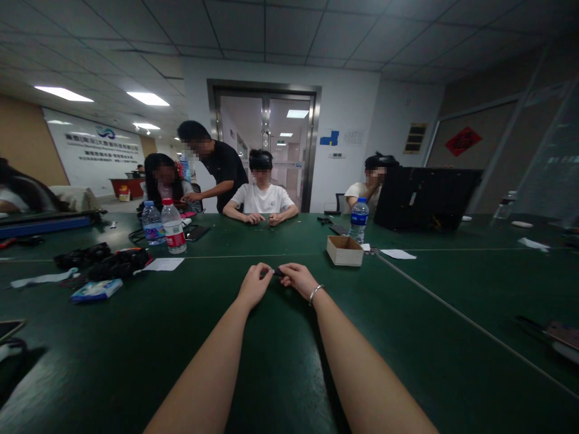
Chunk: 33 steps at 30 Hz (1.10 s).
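Both my arms reach forward over the green table (280, 361). My left hand (254, 286) is closed in a pinch at the left end of a small dark object (277, 272), where a light, shiny tip shows. My right hand (298, 279), with a silver bangle (316, 294) at the wrist, grips the object's dark right part between thumb and fingers. The two hands almost meet, just above the tabletop. The object is too small and partly covered by fingers, so its kind cannot be made out.
An open cardboard box (344, 251) stands right of my hands, with a water bottle (359, 220) behind it. Two bottles, black gear (118, 263) and a blue-white packet (96, 290) lie left. A black monitor (425, 199) stands back right. Several people are across the table.
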Each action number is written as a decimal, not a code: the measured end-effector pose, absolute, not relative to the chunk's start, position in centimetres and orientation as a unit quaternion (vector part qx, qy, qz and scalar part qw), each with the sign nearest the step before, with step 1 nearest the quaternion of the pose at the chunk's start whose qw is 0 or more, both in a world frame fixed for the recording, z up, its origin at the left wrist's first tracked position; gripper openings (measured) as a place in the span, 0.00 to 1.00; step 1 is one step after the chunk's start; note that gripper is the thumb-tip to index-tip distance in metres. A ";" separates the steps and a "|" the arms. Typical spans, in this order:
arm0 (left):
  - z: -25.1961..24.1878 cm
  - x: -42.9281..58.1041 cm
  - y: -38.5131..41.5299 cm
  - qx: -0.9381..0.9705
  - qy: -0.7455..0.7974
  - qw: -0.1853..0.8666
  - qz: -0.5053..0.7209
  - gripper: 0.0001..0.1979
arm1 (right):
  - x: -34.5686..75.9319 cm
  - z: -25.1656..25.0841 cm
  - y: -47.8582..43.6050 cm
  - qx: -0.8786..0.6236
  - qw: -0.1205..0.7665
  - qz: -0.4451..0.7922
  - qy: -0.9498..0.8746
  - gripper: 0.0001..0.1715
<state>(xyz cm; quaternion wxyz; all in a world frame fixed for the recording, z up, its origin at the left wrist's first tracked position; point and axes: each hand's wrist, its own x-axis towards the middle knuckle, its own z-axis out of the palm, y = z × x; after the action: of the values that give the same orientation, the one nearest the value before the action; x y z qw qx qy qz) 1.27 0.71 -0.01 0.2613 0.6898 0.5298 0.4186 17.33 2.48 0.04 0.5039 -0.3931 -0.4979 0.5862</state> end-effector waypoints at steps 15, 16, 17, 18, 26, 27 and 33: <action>0.1 1.2 0.9 0.697 0.551 0.242 0.390 0.18 | 17.3 0.0 2.5 -0.392 0.505 0.588 -0.495 0.05; 0.0 1.1 0.9 0.698 0.538 0.248 0.402 0.16 | 17.3 0.0 2.5 -0.392 0.506 0.588 -0.495 0.05; -0.2 1.1 1.0 0.700 0.522 0.254 0.415 0.13 | 17.3 0.0 2.5 -0.392 0.507 0.589 -0.493 0.05; -0.3 1.1 1.0 0.701 0.508 0.262 0.427 0.10 | 17.3 0.1 2.5 -0.392 0.508 0.589 -0.491 0.04; -0.3 1.2 0.9 0.687 0.525 0.274 0.421 0.17 | 17.3 -0.1 2.6 -0.399 0.503 0.584 -0.498 0.03; -0.1 1.2 0.8 0.687 0.541 0.262 0.407 0.18 | 17.4 -0.1 2.7 -0.398 0.501 0.583 -0.500 0.03; 0.3 1.2 0.7 0.706 0.566 0.225 0.361 0.22 | 17.4 -0.1 2.7 -0.397 0.496 0.588 -0.500 0.05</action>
<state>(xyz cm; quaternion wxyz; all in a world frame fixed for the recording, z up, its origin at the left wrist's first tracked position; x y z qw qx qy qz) 1.21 0.67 0.28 0.2249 0.7063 0.5662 0.3606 17.43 2.71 -0.13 0.4964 -0.3966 -0.5005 0.5881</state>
